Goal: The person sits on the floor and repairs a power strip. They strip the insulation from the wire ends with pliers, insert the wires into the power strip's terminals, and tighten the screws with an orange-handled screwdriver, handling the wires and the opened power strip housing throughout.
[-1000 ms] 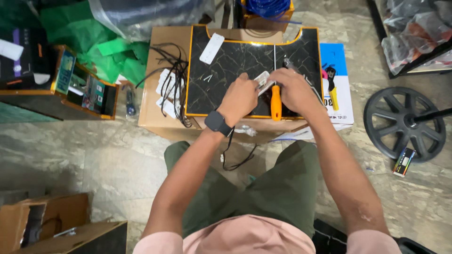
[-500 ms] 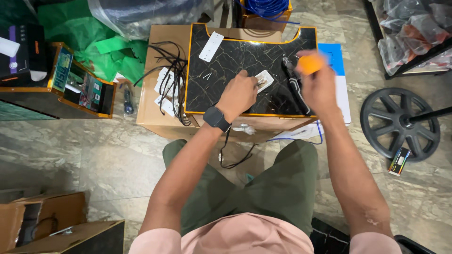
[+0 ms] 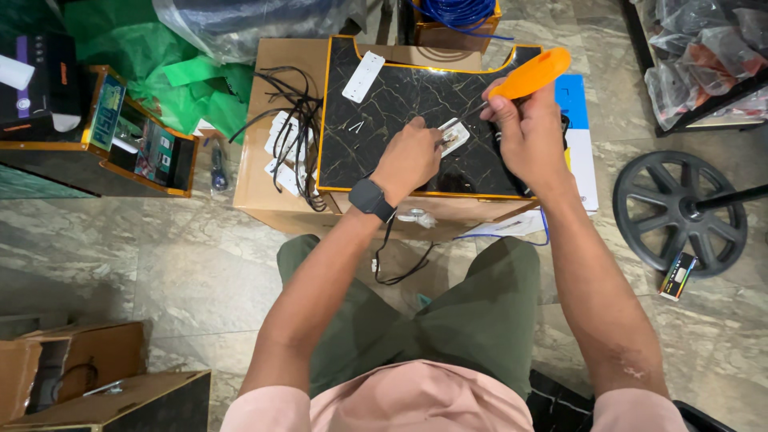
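My left hand (image 3: 408, 158) presses down on a small white socket piece (image 3: 455, 134) that lies on a black marble-patterned board (image 3: 384, 112) with a gold rim. My right hand (image 3: 524, 132) grips a screwdriver with an orange handle (image 3: 532, 74); its metal shaft slants down toward the white piece. A black watch (image 3: 370, 198) sits on my left wrist. Another white rectangular plate (image 3: 363, 76) lies at the board's far left.
The board rests on a cardboard box (image 3: 268, 144) with black wires (image 3: 292, 112) and white parts. Green plastic (image 3: 168, 72) and an open box (image 3: 136, 144) lie left. A black wheel base (image 3: 680, 212) stands right, and a blue box (image 3: 578, 136) sits beside the board.
My right hand has lifted the orange screwdriver off the board, swung it up and right, and now angles its tip at the white piece. The left hand stays on that piece.
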